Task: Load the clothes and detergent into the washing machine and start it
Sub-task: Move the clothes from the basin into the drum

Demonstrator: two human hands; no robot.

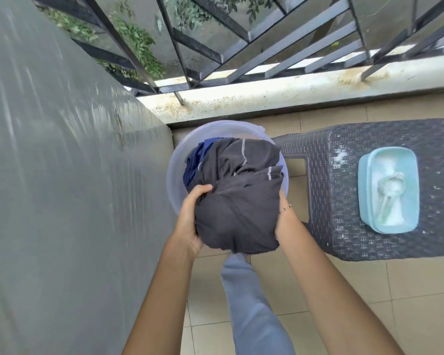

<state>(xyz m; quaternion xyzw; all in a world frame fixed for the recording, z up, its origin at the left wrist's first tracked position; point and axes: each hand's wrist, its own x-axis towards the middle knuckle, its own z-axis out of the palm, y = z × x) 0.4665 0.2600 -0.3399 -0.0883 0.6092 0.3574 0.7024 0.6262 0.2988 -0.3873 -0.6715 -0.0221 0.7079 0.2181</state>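
Note:
A bundle of dark grey clothes (239, 198) with white stitching is held above a pale translucent bucket (176, 160) on the floor; a blue garment (194, 162) shows under it on the left. My left hand (192, 216) grips the bundle's left side, thumb over the cloth. On the bundle's right side is my right hand (282, 219), fingers hidden behind the fabric. A light blue tub of white detergent powder (388, 189) with a scoop (392, 190) in it sits on a dark woven stool (344, 180) to the right. No washing machine is recognisable.
A large grey surface (62, 175) fills the left side, close to the bucket. A low white ledge (280, 90) with a black metal railing (241, 42) runs across the back. Beige floor tiles (395, 303) lie below, and my leg in grey trousers (251, 308) stands between my arms.

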